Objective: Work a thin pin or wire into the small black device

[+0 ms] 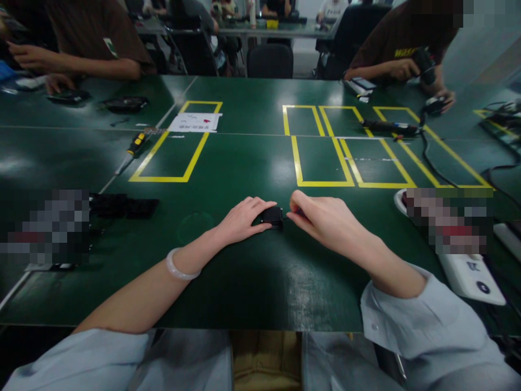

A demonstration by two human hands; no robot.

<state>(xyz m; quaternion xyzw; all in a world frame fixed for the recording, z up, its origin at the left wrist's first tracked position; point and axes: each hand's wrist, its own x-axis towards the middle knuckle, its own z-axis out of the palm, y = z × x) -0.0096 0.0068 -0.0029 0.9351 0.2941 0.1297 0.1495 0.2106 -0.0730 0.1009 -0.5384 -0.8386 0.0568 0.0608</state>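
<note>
Near the middle of the green table, my left hand (247, 218) grips a small black block-like part (272, 215) between thumb and fingers, holding it at the tabletop. My right hand (319, 217) is closed in a pinch just to the right of it. A thin dark shaft (286, 216) reaches from the right fingers toward the part's right side. Most of that slim tool is hidden inside the hand, so its exact kind is unclear.
Yellow tape outlines (299, 160) mark the table (244, 157). A yellow-black screwdriver (137, 144) and a paper sign (195, 122) lie left. Black parts (122, 206) sit near left; a white device (474, 279) lies right. Across the table, two people handle items, one holding a power tool (425, 65).
</note>
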